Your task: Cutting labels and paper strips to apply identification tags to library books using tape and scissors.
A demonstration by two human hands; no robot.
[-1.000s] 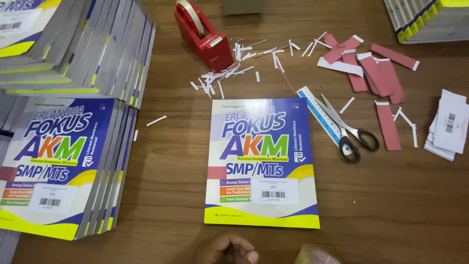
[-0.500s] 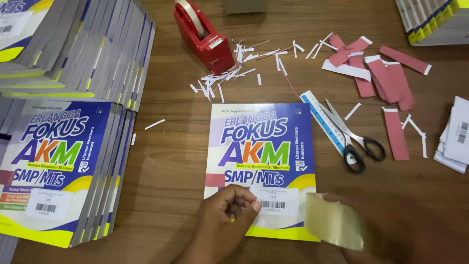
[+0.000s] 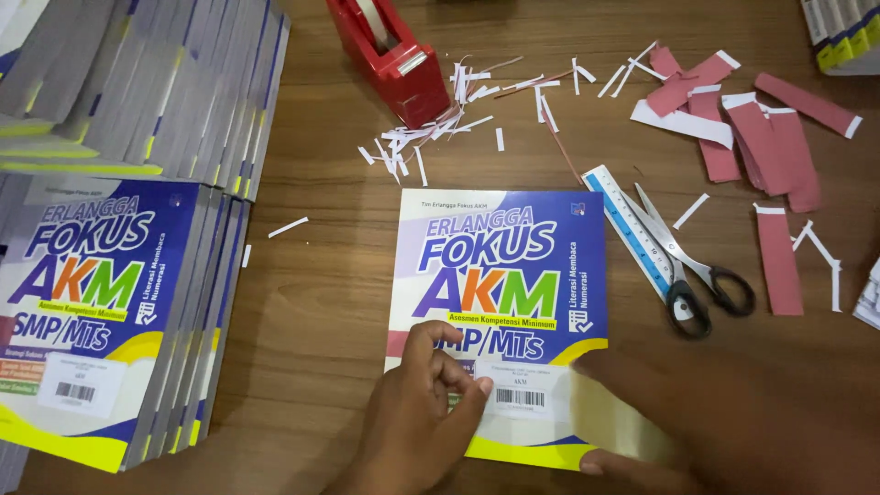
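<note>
A: While your left hand [image 3: 417, 412] presses flat on the book [image 3: 500, 302], fingers spread and holding nothing, your right hand [image 3: 724, 422] pinches one end of a clear strip of tape [image 3: 610, 417] and holds it over the white barcode label [image 3: 521, 390].

B: So which step are you on?

A: It looks like you are taping the label down. Next, I think you need to lay the strip flat and rub it smooth, so no bubbles or wrinkles stay.

B: How does the book look, and where is it?

A: It is thin, purple and white with a yellow bottom edge. It lies flat on the brown worktop [image 3: 321, 302], between a book stack [image 3: 101, 321] and the scissors [image 3: 687, 266].
</note>
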